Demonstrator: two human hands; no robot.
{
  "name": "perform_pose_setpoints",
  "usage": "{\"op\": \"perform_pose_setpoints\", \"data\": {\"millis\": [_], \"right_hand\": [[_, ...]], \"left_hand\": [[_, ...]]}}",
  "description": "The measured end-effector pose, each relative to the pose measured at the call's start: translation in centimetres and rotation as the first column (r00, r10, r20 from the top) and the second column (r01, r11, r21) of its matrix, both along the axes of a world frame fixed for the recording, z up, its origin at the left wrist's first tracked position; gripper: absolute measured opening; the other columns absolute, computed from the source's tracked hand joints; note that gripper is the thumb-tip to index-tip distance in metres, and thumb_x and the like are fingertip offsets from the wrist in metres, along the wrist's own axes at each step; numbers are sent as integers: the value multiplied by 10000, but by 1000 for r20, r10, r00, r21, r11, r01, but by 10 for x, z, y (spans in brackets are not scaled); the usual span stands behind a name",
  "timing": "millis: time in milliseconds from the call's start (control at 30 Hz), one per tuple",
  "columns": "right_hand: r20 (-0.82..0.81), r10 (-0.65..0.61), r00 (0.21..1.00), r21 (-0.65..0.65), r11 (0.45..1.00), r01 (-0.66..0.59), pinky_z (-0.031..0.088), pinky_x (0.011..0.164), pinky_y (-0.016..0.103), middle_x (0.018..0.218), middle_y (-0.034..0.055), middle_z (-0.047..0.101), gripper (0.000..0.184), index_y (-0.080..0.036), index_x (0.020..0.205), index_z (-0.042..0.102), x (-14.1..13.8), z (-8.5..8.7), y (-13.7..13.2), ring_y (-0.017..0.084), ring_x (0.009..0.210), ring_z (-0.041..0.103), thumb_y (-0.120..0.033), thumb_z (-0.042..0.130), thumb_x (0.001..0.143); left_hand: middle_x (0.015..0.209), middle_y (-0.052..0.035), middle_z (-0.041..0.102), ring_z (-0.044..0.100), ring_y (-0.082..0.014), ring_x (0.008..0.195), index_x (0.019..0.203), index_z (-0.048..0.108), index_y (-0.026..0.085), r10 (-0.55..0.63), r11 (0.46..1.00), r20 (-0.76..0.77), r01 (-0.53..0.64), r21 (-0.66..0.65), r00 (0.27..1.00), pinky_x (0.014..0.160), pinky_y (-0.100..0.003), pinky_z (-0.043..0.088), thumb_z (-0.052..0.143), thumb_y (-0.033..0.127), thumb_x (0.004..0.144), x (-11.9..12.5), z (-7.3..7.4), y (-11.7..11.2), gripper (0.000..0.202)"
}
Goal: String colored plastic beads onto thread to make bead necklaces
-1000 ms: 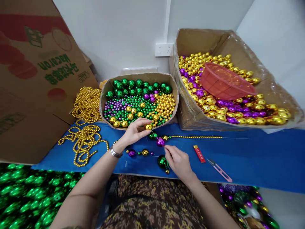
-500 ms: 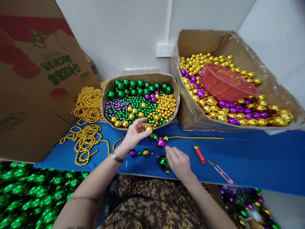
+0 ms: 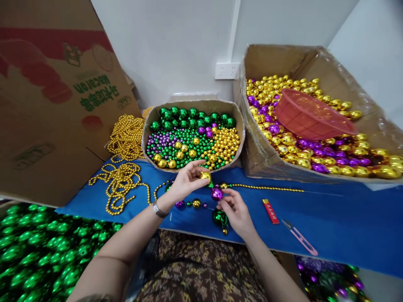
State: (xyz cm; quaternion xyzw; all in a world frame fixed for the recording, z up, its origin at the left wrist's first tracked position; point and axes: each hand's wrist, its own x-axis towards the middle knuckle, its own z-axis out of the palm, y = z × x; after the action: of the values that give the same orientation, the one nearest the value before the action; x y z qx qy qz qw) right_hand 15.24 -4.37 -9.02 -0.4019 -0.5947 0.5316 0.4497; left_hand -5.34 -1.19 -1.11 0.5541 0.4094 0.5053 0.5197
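Observation:
My left hand (image 3: 186, 181) pinches a large gold bead (image 3: 205, 176) just in front of the bead box. The fingers of my right hand (image 3: 235, 208) are closed at the side of a large purple bead (image 3: 216, 193). Small green beads lie between the gold and purple ones. A strand of small gold beads (image 3: 267, 187) runs right from there and ends in a bare thread (image 3: 324, 193). Below my hands, a row with a purple bead (image 3: 179, 204) and a gold bead (image 3: 196, 203) lies on the blue cloth, leading to a big green bead (image 3: 218, 217) beside my right hand.
A carton (image 3: 145, 144) holds sorted green, purple and gold beads. On the right, a larger carton (image 3: 255, 155) holds gold and purple beads and a red basket (image 3: 310, 119). Gold strands (image 3: 121, 184) lie left. A red lighter (image 3: 270, 212) and pink thread snips (image 3: 300, 238) lie right.
My right hand has risen slightly, and its fingers now reach the purple bead. My left hand still has the gold bead. The whole view has shifted a little.

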Motion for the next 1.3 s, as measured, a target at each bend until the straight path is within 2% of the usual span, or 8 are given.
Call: {"op": "perform_pose_setpoints", "data": {"millis": [167, 233, 300, 400, 700, 867, 1000, 1300], "right_hand": [[-133, -40, 990, -18, 999, 38, 579, 716, 309, 833, 5, 673, 316, -253, 1150, 522, 0, 6, -1, 161, 731, 694, -420, 587, 888], [-156, -66, 986, -14, 998, 64, 579, 701, 300, 827, 2, 669, 314, -254, 1154, 522, 2, 8, -1, 155, 718, 691, -406, 594, 888], [-166, -79, 983, -9, 997, 79, 577, 683, 289, 817, 0, 667, 311, -254, 1156, 521, 3, 9, 0, 150, 705, 689, -396, 596, 889], [-166, -71, 984, 4, 997, 73, 576, 675, 282, 814, 3, 671, 305, -251, 1160, 521, 4, 9, 0, 151, 711, 694, -386, 590, 895], [-138, -37, 990, 28, 999, 41, 569, 679, 260, 817, -5, 672, 294, -259, 1174, 533, 7, 11, 1, 136, 713, 689, -366, 575, 903], [-99, -28, 995, 53, 998, 33, 556, 684, 254, 789, -14, 656, 298, -259, 1192, 538, 3, 10, -2, 131, 712, 676, -357, 559, 911], [-48, -37, 998, 79, 996, 41, 549, 688, 254, 785, -12, 652, 316, -251, 1216, 535, 1, 13, -4, 132, 714, 673, -357, 540, 919], [56, -60, 997, 132, 990, 52, 544, 677, 245, 789, -11, 662, 321, -242, 1228, 541, 9, 17, -7, 132, 704, 675, -337, 526, 922]], "left_hand": [[1136, -135, 662, 638, -205, 982, 1262, 544, 166, 232, 964, -318, -174, 201, 919, 813, -324, 515, 483, 434, 927, -47, 17, 38, 434], [1088, -151, 671, 627, -238, 979, 1203, 575, 119, 507, 861, -617, -337, 380, 601, 858, -366, 492, 525, 351, 901, -75, 22, 65, 385], [1114, -200, 651, 589, -295, 1073, 1150, 599, 77, 499, 843, -843, -336, 420, 200, 942, -428, 441, 488, 234, 895, -101, 23, 92, 319], [1022, -232, 662, 593, -347, 1047, 967, 643, 58, 350, 879, -937, -348, 326, 9, 911, -461, 442, 526, 140, 827, -125, 19, 119, 200], [951, -143, 688, 632, -275, 958, 915, 657, 125, 415, 861, -891, -396, 320, 184, 820, -372, 489, 535, 167, 821, -122, 19, 116, 160], [902, -65, 681, 645, -141, 738, 973, 652, 160, 342, 935, -163, -352, -40, 926, 615, -240, 512, 624, 330, 815, -78, 23, 70, 234], [810, -46, 677, 640, -121, 698, 913, 685, 140, 193, 957, 287, -116, -266, 938, 582, -211, 513, 740, 264, 733, -37, 18, 33, 226], [751, -43, 669, 639, -119, 674, 926, 708, 121, 161, 948, 408, -25, -318, 899, 554, -195, 505, 757, 272, 737, -17, 12, 16, 247]]}}
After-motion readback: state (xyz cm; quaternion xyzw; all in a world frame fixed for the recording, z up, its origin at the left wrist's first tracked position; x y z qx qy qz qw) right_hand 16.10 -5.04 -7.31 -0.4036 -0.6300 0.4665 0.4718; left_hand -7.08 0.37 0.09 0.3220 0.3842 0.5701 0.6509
